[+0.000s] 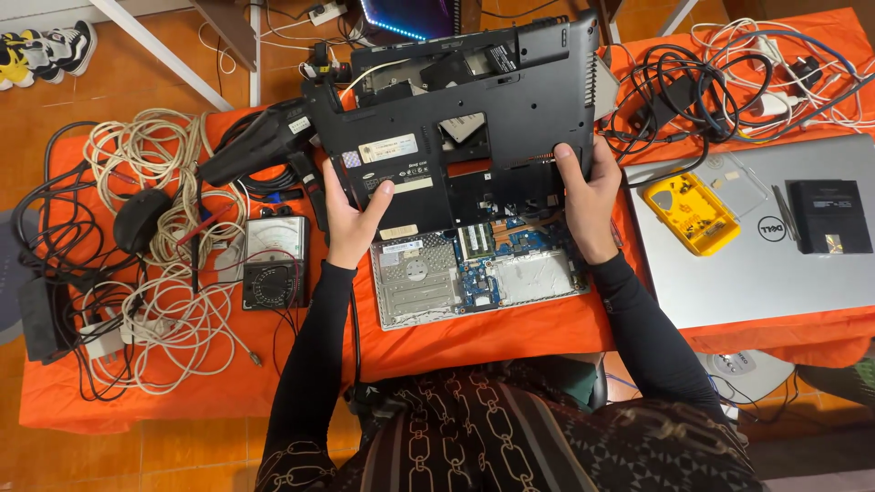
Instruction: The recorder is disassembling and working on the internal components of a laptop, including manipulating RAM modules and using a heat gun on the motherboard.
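Observation:
A black laptop bottom cover [510,109] is lifted and tilted above the opened laptop base [419,287], whose silver frame and blue circuit board [488,264] show beneath it. My left hand [351,214] grips the cover's left edge, thumb on its labelled face. On the cover's right edge my right hand [588,196] holds on, thumb on top. Both arms wear black sleeves. The far part of the base is hidden behind the cover.
On the orange table [182,383]: an analogue multimeter [273,264], a black heat gun [260,146], white and black cable tangles [155,246], a black mouse [139,219]. At right, a closed silver laptop [775,264] bearing a yellow screw tray [690,212] and a black drive [829,217].

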